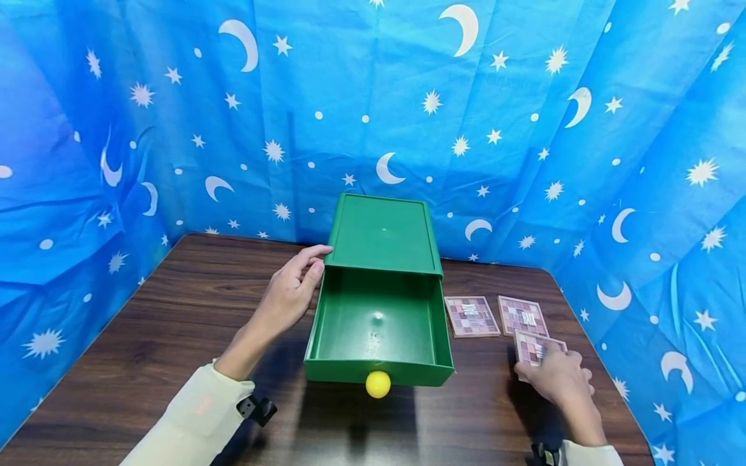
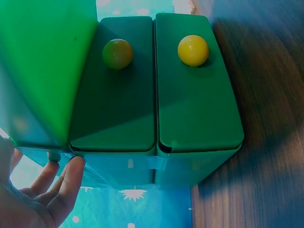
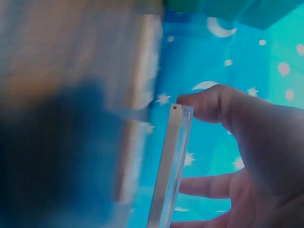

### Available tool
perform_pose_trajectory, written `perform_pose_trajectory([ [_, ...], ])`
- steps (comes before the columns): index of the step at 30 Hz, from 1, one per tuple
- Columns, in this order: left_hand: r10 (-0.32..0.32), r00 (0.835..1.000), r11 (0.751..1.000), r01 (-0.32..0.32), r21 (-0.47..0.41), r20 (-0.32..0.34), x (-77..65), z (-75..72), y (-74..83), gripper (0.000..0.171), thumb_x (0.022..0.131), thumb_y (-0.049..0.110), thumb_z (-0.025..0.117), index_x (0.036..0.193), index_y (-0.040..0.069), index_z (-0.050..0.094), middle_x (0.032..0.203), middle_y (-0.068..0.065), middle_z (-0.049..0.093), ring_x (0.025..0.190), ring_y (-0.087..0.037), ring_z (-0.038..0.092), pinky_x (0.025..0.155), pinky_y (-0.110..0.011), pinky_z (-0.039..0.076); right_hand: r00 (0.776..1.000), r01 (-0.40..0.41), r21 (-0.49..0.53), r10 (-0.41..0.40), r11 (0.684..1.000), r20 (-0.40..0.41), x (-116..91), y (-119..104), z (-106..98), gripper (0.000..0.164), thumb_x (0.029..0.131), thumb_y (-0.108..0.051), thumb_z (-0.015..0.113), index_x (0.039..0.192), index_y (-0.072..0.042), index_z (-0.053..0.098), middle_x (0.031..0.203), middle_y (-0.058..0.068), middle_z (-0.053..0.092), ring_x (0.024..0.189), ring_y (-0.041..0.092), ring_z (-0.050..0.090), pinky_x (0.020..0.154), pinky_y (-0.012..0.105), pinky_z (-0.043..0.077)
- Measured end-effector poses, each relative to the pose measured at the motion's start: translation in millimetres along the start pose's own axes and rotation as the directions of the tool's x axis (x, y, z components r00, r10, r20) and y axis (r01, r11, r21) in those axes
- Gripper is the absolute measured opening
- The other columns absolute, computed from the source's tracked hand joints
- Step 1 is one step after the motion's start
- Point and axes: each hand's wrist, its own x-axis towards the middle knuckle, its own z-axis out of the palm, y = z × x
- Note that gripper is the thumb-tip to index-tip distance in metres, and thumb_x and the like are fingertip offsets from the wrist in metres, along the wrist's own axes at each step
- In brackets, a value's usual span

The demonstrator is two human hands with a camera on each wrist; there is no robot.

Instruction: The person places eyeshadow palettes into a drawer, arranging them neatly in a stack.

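A green drawer cabinet (image 1: 381,233) stands at the back of the table, its top drawer (image 1: 335,371) pulled out by a round yellow knob's (image 1: 377,384) side and showing a bare inside. My left hand (image 1: 284,294) touches the cabinet's left side near the top front corner; in the left wrist view its fingertips (image 2: 75,166) rest against that side. At the right, my right hand (image 1: 556,378) holds an eyeshadow palette (image 1: 527,349) by its edges. The right wrist view shows this palette (image 3: 171,161) edge-on, raised off the table, between thumb and fingers.
Two similar palettes, one nearer the cabinet (image 1: 471,317) and one farther right (image 1: 520,315), lie on the dark wooden table (image 1: 192,310). Two lower drawers with yellow knobs (image 2: 193,50) are closed. Blue cloth (image 1: 326,84) with moons and stars surrounds the table's back and sides.
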Motion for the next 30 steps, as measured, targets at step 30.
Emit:
perform_pose_trajectory([
  [30,0.005,1.0,1.0,-0.005,-0.004,-0.005,-0.7,-0.9,-1.1,0.035,0.103,0.037,0.039,0.136,0.032,0.049,0.102,-0.001,0.057,0.08,-0.018,0.055,0.073,-0.035,0.043,0.531,0.846,0.128,-0.838,0.517,-0.125,-72.7,-128.1,-99.7,0.071,0.069,-0.018,0.077,0.135,-0.02,0.052,0.145,0.006,0.04,0.113,0.022,0.047,0.076,0.032,0.049],
])
